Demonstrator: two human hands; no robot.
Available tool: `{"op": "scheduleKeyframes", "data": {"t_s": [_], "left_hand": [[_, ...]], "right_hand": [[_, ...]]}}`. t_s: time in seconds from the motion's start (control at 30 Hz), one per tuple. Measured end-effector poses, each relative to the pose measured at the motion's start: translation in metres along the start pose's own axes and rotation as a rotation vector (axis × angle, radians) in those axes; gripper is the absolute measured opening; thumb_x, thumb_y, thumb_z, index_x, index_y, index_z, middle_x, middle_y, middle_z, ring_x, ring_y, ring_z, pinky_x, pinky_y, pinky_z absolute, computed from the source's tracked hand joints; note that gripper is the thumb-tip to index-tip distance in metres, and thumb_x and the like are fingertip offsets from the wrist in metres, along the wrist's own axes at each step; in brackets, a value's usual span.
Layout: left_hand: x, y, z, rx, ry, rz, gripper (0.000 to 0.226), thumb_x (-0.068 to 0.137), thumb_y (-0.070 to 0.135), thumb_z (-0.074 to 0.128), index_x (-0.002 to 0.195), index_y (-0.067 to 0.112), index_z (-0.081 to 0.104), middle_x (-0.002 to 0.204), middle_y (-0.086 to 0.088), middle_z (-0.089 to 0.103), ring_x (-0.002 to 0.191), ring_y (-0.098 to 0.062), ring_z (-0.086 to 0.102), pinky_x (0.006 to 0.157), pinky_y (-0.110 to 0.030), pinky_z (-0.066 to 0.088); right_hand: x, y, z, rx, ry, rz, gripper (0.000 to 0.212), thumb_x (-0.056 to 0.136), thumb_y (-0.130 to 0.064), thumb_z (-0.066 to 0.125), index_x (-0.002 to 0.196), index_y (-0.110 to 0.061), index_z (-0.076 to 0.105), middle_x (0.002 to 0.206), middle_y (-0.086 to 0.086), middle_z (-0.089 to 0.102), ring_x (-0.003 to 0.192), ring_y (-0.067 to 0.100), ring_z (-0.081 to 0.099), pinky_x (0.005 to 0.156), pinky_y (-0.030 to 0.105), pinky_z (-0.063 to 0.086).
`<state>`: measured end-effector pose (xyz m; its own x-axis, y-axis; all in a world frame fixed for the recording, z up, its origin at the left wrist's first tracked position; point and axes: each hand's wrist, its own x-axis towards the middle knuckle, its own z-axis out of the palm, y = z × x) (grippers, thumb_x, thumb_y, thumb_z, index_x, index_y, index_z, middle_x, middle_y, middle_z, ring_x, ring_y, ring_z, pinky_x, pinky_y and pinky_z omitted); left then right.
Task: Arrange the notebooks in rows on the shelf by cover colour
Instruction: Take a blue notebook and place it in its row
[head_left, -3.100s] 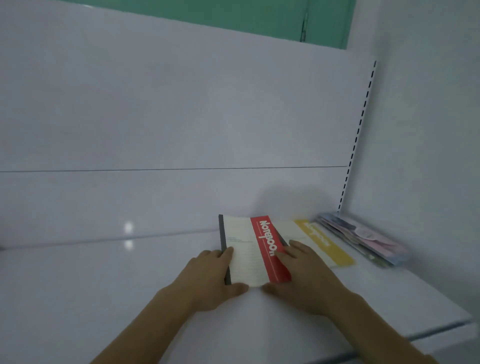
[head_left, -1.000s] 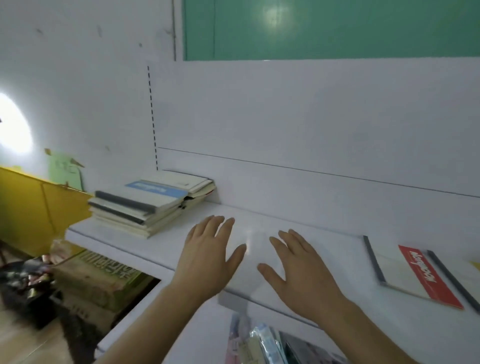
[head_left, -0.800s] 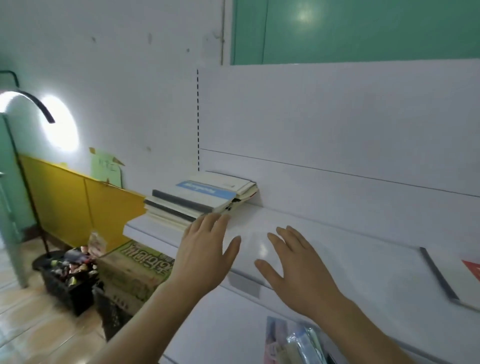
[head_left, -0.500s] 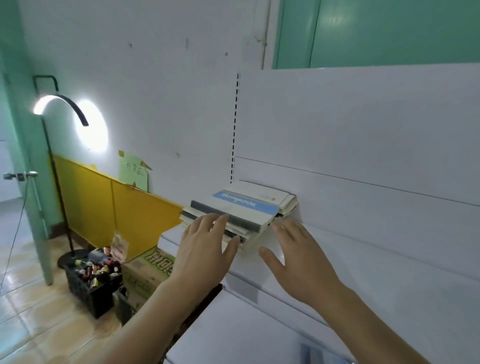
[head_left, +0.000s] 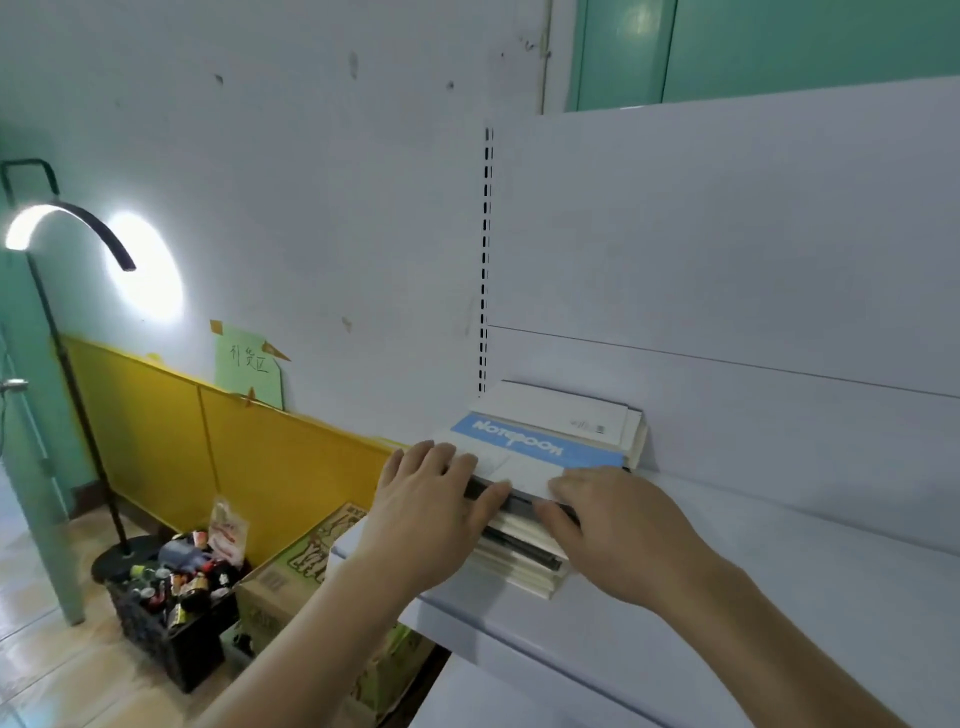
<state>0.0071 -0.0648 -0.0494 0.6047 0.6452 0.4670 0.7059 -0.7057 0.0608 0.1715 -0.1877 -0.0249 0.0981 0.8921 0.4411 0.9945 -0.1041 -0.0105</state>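
Where both hands rest, blue-banded notebook (dark spine) tops stack

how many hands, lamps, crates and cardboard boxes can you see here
hands: 2, left hand and right hand, both on the top blue-band notebook
floor lamps: 1
black crates: 1
cardboard boxes: 1
total: 5

So there's a white shelf fixed to a white back panel, and a stack of notebooks sits flat at its far left end, pushed up against the panel. The top one has a blue band. Underneath, the tiled floor has a black crate and a cardboard box.
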Motion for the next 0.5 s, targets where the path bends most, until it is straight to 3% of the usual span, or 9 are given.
{"op": "scheduleKeyframes", "data": {"t_s": [0.13, 0.27, 0.33, 0.4, 0.5], "left_hand": [[0.009, -0.015, 0.005, -0.097, 0.066, 0.074, 0.078, 0.089, 0.072, 0.008, 0.129, 0.027, 0.057, 0.135, 0.005, 0.055, 0.132, -0.02, 0.041, 0.111, -0.037, 0.03], [0.016, -0.023, -0.002, -0.254, 0.255, 0.06, 0.068, 0.095, 0.063, 0.025, 0.143, 0.019, 0.044, 0.154, -0.012, 0.035, 0.146, -0.03, 0.023, 0.114, -0.047, 0.03], [0.013, -0.021, -0.014, -0.361, 0.364, 0.046, 0.062, 0.099, 0.058, 0.035, 0.147, 0.019, 0.037, 0.151, -0.011, 0.036, 0.142, -0.03, 0.028, 0.112, -0.046, 0.034], [0.006, -0.015, -0.028, -0.504, 0.262, 0.074, 0.066, 0.096, 0.06, 0.032, 0.15, 0.022, 0.029, 0.141, -0.002, 0.05, 0.131, -0.021, 0.041, 0.104, -0.037, 0.04], [-0.002, -0.001, -0.035, -0.718, -0.031, 0.113, 0.083, 0.085, 0.072, 0.025, 0.156, 0.033, 0.005, 0.133, 0.011, 0.059, 0.113, -0.01, 0.058, 0.092, -0.03, 0.047]], "right_hand": [[0.006, -0.005, 0.0, -0.027, -0.018, 0.067, 0.044, 0.097, -0.051, 0.022, 0.077, -0.027, 0.053, 0.075, -0.009, 0.058, 0.07, 0.01, 0.053, 0.065, 0.032, 0.045], [0.001, -0.019, 0.003, -0.222, 0.277, 0.081, 0.043, 0.097, -0.04, 0.025, 0.078, -0.023, 0.06, 0.067, -0.006, 0.06, 0.053, 0.019, 0.055, 0.048, 0.034, 0.046], [-0.004, -0.032, 0.0, -0.252, 0.4, 0.133, 0.04, 0.098, -0.034, 0.03, 0.079, -0.02, 0.062, 0.064, -0.005, 0.059, 0.047, 0.021, 0.052, 0.042, 0.029, 0.042], [-0.01, -0.048, -0.001, -0.237, 0.467, 0.196, 0.039, 0.099, -0.034, 0.031, 0.082, -0.019, 0.062, 0.065, -0.003, 0.06, 0.046, 0.02, 0.05, 0.042, 0.028, 0.04], [-0.017, -0.069, 0.006, -0.163, 0.432, 0.213, 0.037, 0.1, -0.034, 0.03, 0.09, -0.019, 0.062, 0.076, -0.003, 0.064, 0.056, 0.019, 0.055, 0.048, 0.032, 0.046]]}}
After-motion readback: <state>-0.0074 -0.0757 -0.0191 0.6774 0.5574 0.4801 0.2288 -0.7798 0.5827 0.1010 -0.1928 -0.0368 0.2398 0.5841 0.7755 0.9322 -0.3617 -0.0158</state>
